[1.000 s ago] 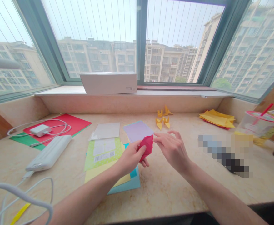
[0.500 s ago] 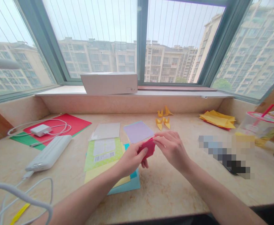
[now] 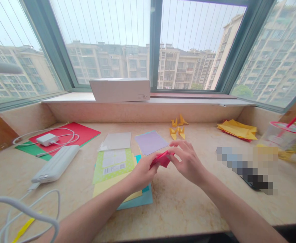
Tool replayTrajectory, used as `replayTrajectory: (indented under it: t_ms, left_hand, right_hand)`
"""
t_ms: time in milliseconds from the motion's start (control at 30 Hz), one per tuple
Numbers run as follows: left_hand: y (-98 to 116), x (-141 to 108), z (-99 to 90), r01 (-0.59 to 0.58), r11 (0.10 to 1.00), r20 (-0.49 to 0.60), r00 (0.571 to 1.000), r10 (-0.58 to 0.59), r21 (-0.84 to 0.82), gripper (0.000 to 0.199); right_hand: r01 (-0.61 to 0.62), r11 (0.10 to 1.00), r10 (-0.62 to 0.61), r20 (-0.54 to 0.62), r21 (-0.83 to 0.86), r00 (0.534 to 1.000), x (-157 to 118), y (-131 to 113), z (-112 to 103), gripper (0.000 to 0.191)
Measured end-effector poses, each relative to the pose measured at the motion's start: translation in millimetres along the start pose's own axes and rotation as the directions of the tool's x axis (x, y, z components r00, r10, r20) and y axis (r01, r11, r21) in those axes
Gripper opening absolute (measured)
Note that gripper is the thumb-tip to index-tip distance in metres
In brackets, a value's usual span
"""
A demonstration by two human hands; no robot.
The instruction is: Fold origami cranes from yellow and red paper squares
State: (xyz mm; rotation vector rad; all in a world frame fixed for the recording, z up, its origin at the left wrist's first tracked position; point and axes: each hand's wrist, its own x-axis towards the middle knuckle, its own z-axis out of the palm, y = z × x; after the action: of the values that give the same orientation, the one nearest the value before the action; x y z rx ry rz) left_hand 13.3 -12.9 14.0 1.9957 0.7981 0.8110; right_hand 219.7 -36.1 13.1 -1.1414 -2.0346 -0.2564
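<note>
A small folded piece of red paper (image 3: 164, 160) is held up above the tabletop, between both hands. My left hand (image 3: 148, 168) is closed on its left side, with the thumb pressed along the paper. At the upper right edge, the fingertips of my right hand (image 3: 185, 157) pinch the same paper. Just beyond the hands lies a purple paper sheet (image 3: 150, 141). Several folded yellow paper cranes (image 3: 177, 131) stand farther back. Partly under my left forearm is a stack of paper with a green patterned packet (image 3: 99, 168) on top.
A white power bank (image 3: 56, 163) and a charger (image 3: 47, 139) with cables lie left, near red paper (image 3: 87, 133). Yellow folded sheets (image 3: 237, 129) and a plastic cup (image 3: 284, 135) are at right, beside a blurred-out item (image 3: 249, 172). A white box (image 3: 119, 90) sits on the sill.
The red paper has been tilted and now looks flatter and narrower in the grip. My left fingers have curled in beneath it. The view has shifted slightly.
</note>
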Motion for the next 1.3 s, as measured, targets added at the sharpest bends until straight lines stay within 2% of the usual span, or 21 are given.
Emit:
replayTrajectory:
  t_ms: [100,200,467,667,800,933,1033,1133,1200,1233,1300]
  left_hand:
    - [-1.5,0.7,-1.0,-0.006,1.0,-0.061,0.998,0.007,0.028,0.035]
    - [-3.6,1.0,-0.9,0.006,1.0,-0.099,0.995,-0.005,0.008,0.037]
    - [-5.1,-0.1,-1.5,0.053,0.998,-0.115,0.992,-0.048,0.035,0.034]
    - [-6.4,1.0,-0.8,0.066,0.996,-0.129,0.989,-0.073,-0.061,0.037]
    - [-6.1,1.3,0.1,0.096,0.972,-0.054,0.992,-0.11,-0.216,0.032]
    - [-2.0,1.3,-1.1,0.169,0.92,0.057,0.986,-0.159,-0.354,0.032]
    - [2.7,1.2,-2.8,0.182,0.888,0.128,0.982,-0.14,-0.421,0.037]
    - [6.5,0.6,-3.3,0.175,0.871,0.153,0.981,-0.116,-0.459,0.039]
    - [7.6,0.3,-2.9,0.173,0.871,0.143,0.982,-0.12,-0.46,0.041]
    - [7.6,0.3,-2.7,0.175,0.872,0.135,0.983,-0.127,-0.456,0.042]
    - [6.6,0.7,-2.3,0.184,0.871,0.116,0.982,-0.146,-0.455,0.044]
  right_hand:
    - [-0.007,1.0,0.007,-0.017,0.01,1.0,1.0,-4.2,-3.3,0.008]
    - [-0.006,0.998,0.005,0.016,0.063,1.0,1.9,-8.8,-4.1,0.007]
    - [-0.021,0.984,0.024,-0.014,0.176,1.0,3.6,-10.6,-2.6,0.01]
    - [0.011,0.987,-0.006,-0.035,0.162,0.999,3.9,-10.5,-1.2,0.006]
    - [-0.017,0.99,0.025,-0.062,0.137,0.998,2.4,-7.5,2.3,0.008]
    - [-0.14,0.965,0.16,-0.075,0.223,0.984,2.5,-1.3,4.6,0.008]
    - [-0.277,0.865,0.314,-0.021,0.419,0.949,4.2,2.5,4.4,0.012]
    - [-0.441,0.624,0.434,0.184,0.645,0.882,6.0,4.5,3.3,0.022]
    - [-0.518,0.47,0.455,0.306,0.715,0.836,6.9,4.9,2.6,0.028]
    - [-0.534,0.429,0.46,0.333,0.728,0.823,7.2,4.9,2.4,0.031]
    - [-0.537,0.41,0.466,0.337,0.737,0.818,7.7,4.8,2.0,0.03]
